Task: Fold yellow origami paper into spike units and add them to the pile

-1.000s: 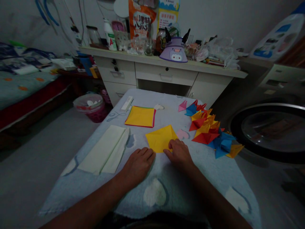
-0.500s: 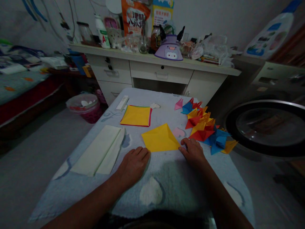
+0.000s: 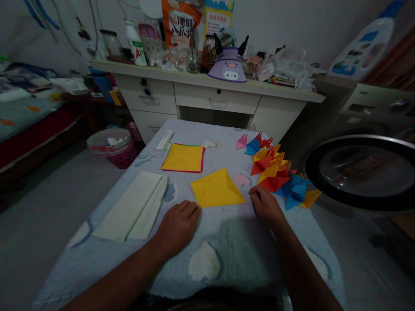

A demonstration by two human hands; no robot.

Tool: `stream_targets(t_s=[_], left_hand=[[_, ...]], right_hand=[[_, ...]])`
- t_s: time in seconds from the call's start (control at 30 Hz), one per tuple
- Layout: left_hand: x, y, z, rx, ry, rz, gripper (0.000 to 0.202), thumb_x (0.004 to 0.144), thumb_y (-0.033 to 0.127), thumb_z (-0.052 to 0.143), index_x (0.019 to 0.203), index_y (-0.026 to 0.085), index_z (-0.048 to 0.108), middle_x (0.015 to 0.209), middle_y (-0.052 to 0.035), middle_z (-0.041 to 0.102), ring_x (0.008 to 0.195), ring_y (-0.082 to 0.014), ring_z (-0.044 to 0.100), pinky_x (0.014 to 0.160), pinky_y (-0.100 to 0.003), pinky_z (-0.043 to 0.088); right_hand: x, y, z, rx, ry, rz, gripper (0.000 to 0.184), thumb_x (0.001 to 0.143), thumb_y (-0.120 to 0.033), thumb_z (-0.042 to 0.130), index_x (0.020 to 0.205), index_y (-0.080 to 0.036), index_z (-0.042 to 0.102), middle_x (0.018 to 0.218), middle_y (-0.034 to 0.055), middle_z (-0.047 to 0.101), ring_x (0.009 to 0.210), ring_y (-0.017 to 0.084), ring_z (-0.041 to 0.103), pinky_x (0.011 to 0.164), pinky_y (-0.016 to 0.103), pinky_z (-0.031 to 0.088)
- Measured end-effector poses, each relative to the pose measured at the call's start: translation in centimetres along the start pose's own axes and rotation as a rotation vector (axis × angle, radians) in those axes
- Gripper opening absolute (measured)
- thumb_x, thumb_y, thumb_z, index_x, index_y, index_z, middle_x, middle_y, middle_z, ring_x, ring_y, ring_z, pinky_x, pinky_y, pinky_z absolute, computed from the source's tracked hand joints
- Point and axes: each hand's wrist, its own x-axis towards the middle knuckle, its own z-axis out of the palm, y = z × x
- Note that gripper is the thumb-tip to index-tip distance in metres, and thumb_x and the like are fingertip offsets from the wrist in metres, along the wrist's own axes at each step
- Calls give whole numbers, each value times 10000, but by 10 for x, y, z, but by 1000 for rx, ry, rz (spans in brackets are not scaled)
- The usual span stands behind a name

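A folded sheet of yellow origami paper (image 3: 216, 189) lies on the cloth-covered table in front of me, with creases running across it. My left hand (image 3: 179, 225) rests at its near left corner, fingers curled together and touching the paper's edge. Just beyond the right corner is my right hand (image 3: 266, 205), its fingers bent and closed, a small gap between them and the paper. A stack of square colored paper (image 3: 183, 158), yellow on top, sits behind to the left. Several folded paper cranes (image 3: 274, 166) in red, yellow, blue and pink line the table's right side.
A pale folded cloth or paper (image 3: 129, 206) lies on the left, below a small white box (image 3: 164, 140). Behind stands a white cabinet (image 3: 142, 97) crowded with jars and bags. A washing machine (image 3: 366, 116) is at right, a lined bin (image 3: 113, 144) at left.
My right hand has come off the paper's right corner and moved slightly right, its fingers closing. The left hand stays at the left corner. The view has shifted a little.
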Motion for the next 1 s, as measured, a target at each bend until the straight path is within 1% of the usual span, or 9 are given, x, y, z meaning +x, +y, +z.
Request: stream_targets(t_s=[0.1, 0.2, 0.27, 0.4, 0.47, 0.63, 0.73, 0.87, 1.0], left_hand=[[1, -2, -1, -139, 95, -28, 195, 814, 65, 490, 896, 148, 646, 901, -91, 621, 837, -216, 560, 762, -386, 524], [6, -4, -7, -301, 192, -127, 210, 805, 81, 490, 939, 163, 630, 1015, -89, 593, 958, -220, 556, 855, -387, 498], [13, -6, -13, -371, 213, -226, 229, 800, 79, 476, 956, 172, 616, 1086, -89, 565, 1059, -232, 533, 924, -404, 471], [33, -17, -18, -437, 166, -310, 290, 803, 83, 463, 1018, 212, 609, 1188, -64, 525, 1160, -234, 490, 1014, -434, 412], [44, -24, -16, -435, 133, -350, 297, 792, 70, 461, 995, 214, 624, 1210, -65, 521, 1189, -243, 476, 1024, -440, 402], [62, -34, -4, -425, 90, -382, 324, 774, 53, 462, 988, 195, 661, 1168, -81, 557, 1143, -240, 520, 1018, -416, 407], [63, -36, 1, -445, 67, -388, 266, 792, 92, 475, 927, 183, 685, 1084, -81, 602, 1054, -223, 570, 964, -379, 447], [59, -39, 4, -528, 84, -383, 280, 744, 70, 457, 867, 181, 683, 936, -47, 648, 941, -184, 606, 891, -333, 479], [53, -43, 2, -668, 91, -390, 326, 701, 73, 432, 873, 175, 690, 922, -41, 648, 861, -171, 608, 809, -321, 492]], right_hand=[[-1, -21, -4, 49, 68, -93, 150, 830, -210, 460, 877, -166, 596, 864, 74, 623, 790, 194, 578, 715, 303, 443], [-2, -49, -4, 59, -30, -217, 176, 839, -208, 480, 925, -162, 626, 909, 76, 653, 769, 179, 595, 733, 307, 461], [-2, -65, 1, 62, -98, -241, 224, 832, -185, 493, 1001, -152, 637, 954, 89, 674, 793, 180, 620, 756, 313, 480], [0, -82, 24, 68, -164, -273, 395, 804, -158, 532, 1195, -157, 591, 1185, 126, 651, 1007, 218, 634, 898, 368, 489], [1, -84, 36, 74, -162, -283, 461, 784, -140, 545, 1244, -161, 565, 1213, 128, 646, 1091, 232, 614, 970, 397, 464], [-2, -81, 53, 124, -133, -311, 520, 773, -118, 537, 1291, -151, 513, 1183, 133, 649, 1025, 223, 625, 947, 407, 477], [-4, -77, 53, 134, -106, -348, 448, 775, -106, 527, 1221, -150, 546, 1117, 118, 647, 991, 211, 613, 909, 372, 484], [-7, -74, 49, 141, -66, -412, 233, 791, -74, 471, 947, -187, 603, 917, 58, 621, 868, 173, 595, 792, 289, 482], [-8, -69, 42, 161, -4, -487, 233, 732, -24, 419, 795, -214, 540, 812, 28, 549, 784, 158, 553, 702, 253, 448]])
